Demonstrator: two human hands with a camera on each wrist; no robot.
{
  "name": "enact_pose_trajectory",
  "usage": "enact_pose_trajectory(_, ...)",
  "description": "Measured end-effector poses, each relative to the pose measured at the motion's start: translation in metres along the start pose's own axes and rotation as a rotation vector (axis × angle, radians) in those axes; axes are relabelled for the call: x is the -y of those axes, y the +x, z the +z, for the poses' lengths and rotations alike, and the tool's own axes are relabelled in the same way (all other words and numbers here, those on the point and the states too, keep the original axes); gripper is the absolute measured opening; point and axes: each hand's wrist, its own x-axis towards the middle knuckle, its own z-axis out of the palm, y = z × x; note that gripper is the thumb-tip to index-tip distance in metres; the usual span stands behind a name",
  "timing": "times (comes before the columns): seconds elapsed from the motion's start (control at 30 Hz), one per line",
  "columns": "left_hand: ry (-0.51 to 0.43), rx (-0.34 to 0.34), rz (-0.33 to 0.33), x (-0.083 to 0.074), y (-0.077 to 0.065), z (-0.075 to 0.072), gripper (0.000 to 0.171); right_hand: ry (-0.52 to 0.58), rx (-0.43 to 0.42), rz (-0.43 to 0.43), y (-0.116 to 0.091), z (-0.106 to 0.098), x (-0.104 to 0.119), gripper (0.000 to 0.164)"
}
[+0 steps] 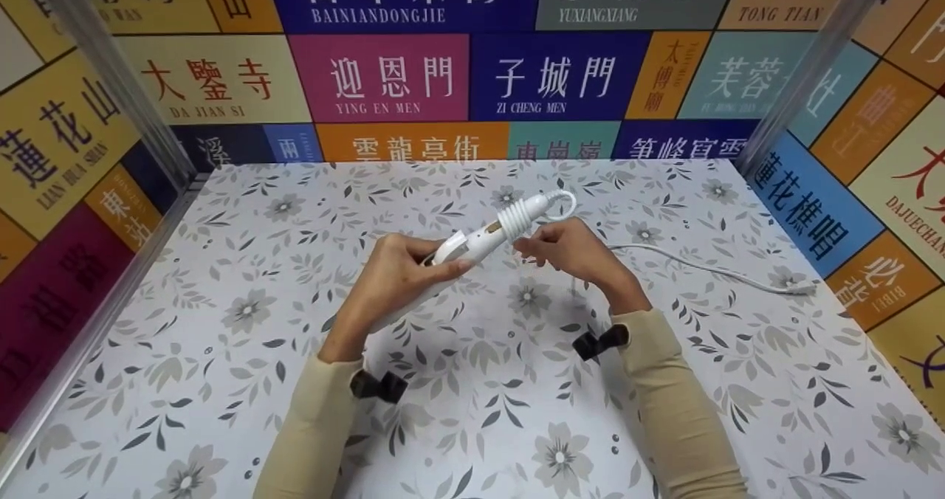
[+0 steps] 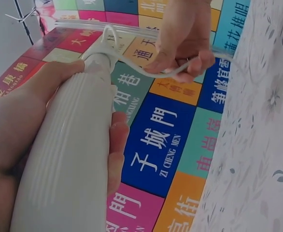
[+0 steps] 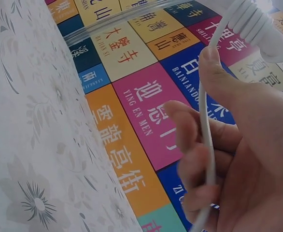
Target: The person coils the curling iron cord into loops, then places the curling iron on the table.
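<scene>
My left hand grips a white hair styling iron, tilted with its cord end up and to the right. In the left wrist view the iron's ridged body lies between thumb and fingers. Several turns of white power cord wrap the iron near its cord end. My right hand is just beside these coils. In the right wrist view, its thumb and curled fingers hold a length of the cord. The iron's lower end is mostly hidden by the left hand.
The cord's loose part trails over the table to the right, its end near the right edge. A white floral cloth covers the table. Panels with colourful printed signs stand along the back and both sides.
</scene>
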Motion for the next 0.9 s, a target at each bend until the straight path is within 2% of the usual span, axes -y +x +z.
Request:
enact_pose_trajectory(0.1, 0.036, 0.041, 0.039, 0.002, 0.000, -0.001, 0.044, 0.020, -0.021, -0.028, -0.001, 0.000, 0.001, 0.019)
enact_pose_trajectory(0.2, 0.090, 0.097, 0.092, 0.004, 0.000, -0.003, 0.047, 0.055, -0.018, -0.125, -0.002, -0.001, 0.000, 0.008)
enact_pose_trajectory(0.23, 0.109, 0.117, 0.104, 0.004, 0.000, -0.004, 0.047, 0.064, -0.014, -0.132, -0.003, -0.002, 0.000, 0.008)
enact_pose_trajectory(0.33, 0.169, 0.178, 0.132, 0.005, -0.001, -0.004, 0.045, 0.104, 0.005, -0.114, -0.004, -0.004, 0.001, 0.010)
enact_pose_trajectory(0.47, 0.222, 0.237, 0.152, 0.006, 0.000, -0.002, 0.043, 0.131, 0.005, 0.020, -0.005, -0.005, 0.006, 0.029)
enact_pose_trajectory(0.57, 0.239, 0.257, 0.165, 0.007, 0.001, 0.000, 0.040, 0.115, -0.007, 0.024, -0.007, -0.008, 0.008, 0.033)
enact_pose_trajectory(0.77, 0.294, 0.254, 0.158, 0.008, 0.001, 0.004, 0.038, 0.049, -0.028, -0.020, -0.009, -0.008, 0.015, 0.028)
enact_pose_trajectory(0.9, 0.318, 0.243, 0.141, 0.010, 0.002, 0.007, 0.037, -0.003, -0.077, -0.035, -0.013, -0.003, 0.026, 0.022)
